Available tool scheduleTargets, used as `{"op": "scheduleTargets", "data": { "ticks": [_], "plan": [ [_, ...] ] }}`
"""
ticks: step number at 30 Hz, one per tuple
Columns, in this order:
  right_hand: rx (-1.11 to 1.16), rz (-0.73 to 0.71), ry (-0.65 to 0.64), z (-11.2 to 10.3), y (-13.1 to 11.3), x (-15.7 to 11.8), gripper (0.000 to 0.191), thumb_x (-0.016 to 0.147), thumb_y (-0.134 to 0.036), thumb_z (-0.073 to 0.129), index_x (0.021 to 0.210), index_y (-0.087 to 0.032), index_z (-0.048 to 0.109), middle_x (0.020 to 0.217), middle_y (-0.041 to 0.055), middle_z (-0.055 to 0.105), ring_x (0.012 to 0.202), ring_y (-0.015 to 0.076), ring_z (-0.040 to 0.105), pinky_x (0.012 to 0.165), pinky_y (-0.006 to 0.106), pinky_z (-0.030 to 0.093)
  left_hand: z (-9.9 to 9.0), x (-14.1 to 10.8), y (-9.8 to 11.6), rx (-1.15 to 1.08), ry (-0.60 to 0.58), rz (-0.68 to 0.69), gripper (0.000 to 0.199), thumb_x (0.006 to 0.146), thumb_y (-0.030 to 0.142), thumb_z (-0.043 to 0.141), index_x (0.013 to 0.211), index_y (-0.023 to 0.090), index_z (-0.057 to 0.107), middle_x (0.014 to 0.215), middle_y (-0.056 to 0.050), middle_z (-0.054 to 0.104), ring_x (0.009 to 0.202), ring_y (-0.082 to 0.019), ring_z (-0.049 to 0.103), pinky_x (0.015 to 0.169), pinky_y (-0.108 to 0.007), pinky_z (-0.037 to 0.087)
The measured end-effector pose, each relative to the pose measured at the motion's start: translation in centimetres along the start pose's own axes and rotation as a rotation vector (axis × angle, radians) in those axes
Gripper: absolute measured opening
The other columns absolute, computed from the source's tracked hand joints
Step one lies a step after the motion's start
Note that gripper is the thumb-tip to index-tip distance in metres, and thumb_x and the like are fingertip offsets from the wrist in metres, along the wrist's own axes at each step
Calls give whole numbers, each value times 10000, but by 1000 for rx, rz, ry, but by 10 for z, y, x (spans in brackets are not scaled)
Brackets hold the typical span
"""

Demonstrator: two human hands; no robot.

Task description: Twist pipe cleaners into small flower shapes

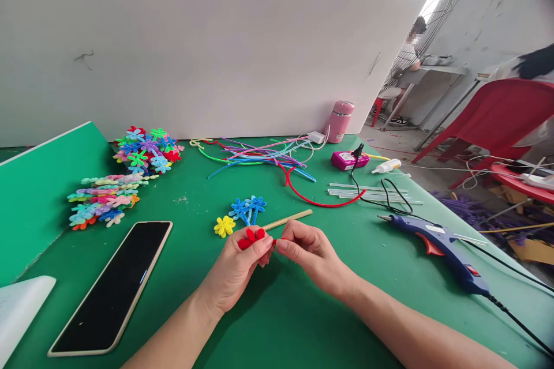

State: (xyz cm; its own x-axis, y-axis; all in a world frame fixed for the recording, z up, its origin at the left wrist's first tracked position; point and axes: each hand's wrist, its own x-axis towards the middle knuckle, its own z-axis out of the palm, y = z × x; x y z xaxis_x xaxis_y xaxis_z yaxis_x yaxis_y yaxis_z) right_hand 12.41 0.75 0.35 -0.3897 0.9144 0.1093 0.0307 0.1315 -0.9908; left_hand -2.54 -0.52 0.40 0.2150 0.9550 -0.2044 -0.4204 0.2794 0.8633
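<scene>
Low over the green table, my left hand [236,268] is closed on a red pipe-cleaner flower [251,236], its fuzzy petals showing above the thumb. My right hand [314,253] pinches a short red end beside it, so both hands work on the same piece; their fingertips nearly meet. Just beyond lie blue pipe-cleaner flowers [247,207] and a yellow flower [224,226]. A thin wooden stick [288,219] lies behind my fingers. Farther back curves a loose red pipe cleaner [324,203].
Left are a phone [112,288], rows of finished flowers [106,199] and a flower bunch [149,150]. Loose pipe cleaners [259,153] lie behind. Right are a glue gun [437,248] with its cord, glue sticks [367,192], a glue bottle [386,166], a magenta box [344,160] and a pink flask [340,121].
</scene>
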Motion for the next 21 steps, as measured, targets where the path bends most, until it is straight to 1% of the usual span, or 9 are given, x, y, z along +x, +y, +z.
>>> {"op": "scheduleTargets", "data": {
  "ticks": [3,6,9,12,14,16,18,21],
  "plan": [
    [216,161,5,3,-1,2,314,703,-391,576,534,-170,430,537,-32,406,529,89,329,508,237,242,1,0,0,145,17,65,173,675,272,645,565,163,567,558,33,458,579,-98,406,561,-214,338],
    [403,311,44,4,-1,3,284,646,-348,613,521,-158,444,526,-37,415,498,69,285,483,223,201,2,-1,2,364,12,161,205,715,307,597,565,170,569,557,24,453,574,-112,389,547,-224,321],
    [600,433,61,5,-2,3,216,596,-264,621,532,-154,448,516,-46,404,480,58,269,462,204,176,4,-4,5,585,1,308,213,736,283,568,549,181,571,554,18,444,548,-118,368,534,-231,308],
    [761,529,50,4,-1,4,188,561,-205,600,516,-151,425,502,-55,371,467,50,253,445,187,150,8,-7,7,694,-22,450,188,747,229,547,568,197,594,575,4,455,558,-133,387,551,-239,321],
    [829,562,21,4,-1,4,194,561,-191,580,497,-149,401,494,-60,345,456,44,231,437,184,133,11,-9,7,709,-37,496,179,741,202,548,573,205,608,581,-9,472,579,-148,406,578,-249,329],
    [850,568,-8,3,-1,4,196,567,-188,561,489,-150,385,487,-64,324,443,40,207,432,184,123,13,-10,7,712,-32,518,175,721,184,567,555,211,616,570,-18,484,588,-160,409,609,-262,331],
    [829,556,-15,3,-1,4,197,567,-191,551,488,-152,375,487,-66,317,440,39,197,432,188,121,14,-11,6,731,-22,538,177,705,171,578,537,214,612,557,-20,486,590,-165,404,624,-271,328],
    [720,518,8,3,-1,4,206,568,-208,565,493,-156,380,490,-64,330,445,43,214,441,198,134,11,-10,4,769,-2,541,192,711,179,567,522,209,581,547,-6,454,575,-154,387,593,-263,325]
  ]
}}
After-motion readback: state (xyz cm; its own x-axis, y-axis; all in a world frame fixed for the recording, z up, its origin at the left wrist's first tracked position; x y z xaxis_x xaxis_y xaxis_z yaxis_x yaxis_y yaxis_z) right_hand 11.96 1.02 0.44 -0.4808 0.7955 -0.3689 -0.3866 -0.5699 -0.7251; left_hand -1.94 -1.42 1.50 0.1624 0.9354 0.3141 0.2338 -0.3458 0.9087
